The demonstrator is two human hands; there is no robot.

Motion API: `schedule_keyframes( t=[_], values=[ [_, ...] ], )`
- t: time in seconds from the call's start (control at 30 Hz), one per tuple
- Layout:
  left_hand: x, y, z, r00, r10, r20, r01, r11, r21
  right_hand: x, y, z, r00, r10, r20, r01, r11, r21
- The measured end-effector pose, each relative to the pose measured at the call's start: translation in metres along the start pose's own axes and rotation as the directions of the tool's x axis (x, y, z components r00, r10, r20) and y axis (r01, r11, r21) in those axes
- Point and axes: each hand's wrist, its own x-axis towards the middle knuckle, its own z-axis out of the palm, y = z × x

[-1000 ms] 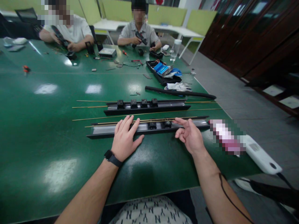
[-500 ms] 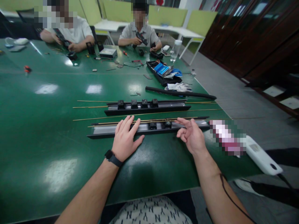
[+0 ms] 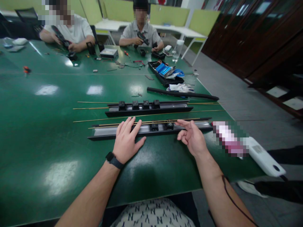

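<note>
With the left hand (image 3: 126, 138) splayed loosely over the near channel (image 3: 161, 127) on the green surface (image 3: 82, 173), the thin brass-coloured rods (image 3: 163, 121) along it could roll or bend under uneven pressure — whether the right hand (image 3: 193, 137) pinches their ends, I can't tell.

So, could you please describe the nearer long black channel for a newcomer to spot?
Over the glossy green table, find the left hand. Partly beneath it runs the long black channel with a silvery inside, nearer than the similar black channel with four black blocks.
</note>
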Motion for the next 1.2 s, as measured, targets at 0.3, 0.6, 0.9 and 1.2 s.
schedule_keyframes(
  t=[0.3, 0.6, 0.9, 1.2],
  values=[
    [0.0000, 0.0002, -0.0001, 1.000, -0.002, 0.005, 0.002, 1.000, 0.000, 0.0005, 0.0020, -0.0020, 1.000, -0.009, 0.010, 0.009, 1.000, 0.008],
    [-0.0001, 0.0009, -0.0008, 1.000, -0.005, 0.011, 0.005, 1.000, -0.003, -0.0010, 0.0002, 0.0001, 1.000, -0.008, 0.002, 0.008, 1.000, 0.003],
    [0.0003, 0.0005, -0.0019, 1.000, 0.007, 0.013, -0.007, 1.000, 0.004, 0.0001, 0.0011, 0.0005, 0.999, -0.023, -0.025, 0.023, 1.000, 0.017],
    [0.0001, 0.0005, -0.0019, 1.000, -0.003, 0.013, 0.003, 1.000, -0.012, 0.0022, 0.0006, -0.0022, 0.998, -0.020, -0.053, 0.021, 0.999, 0.035]
  ],
)
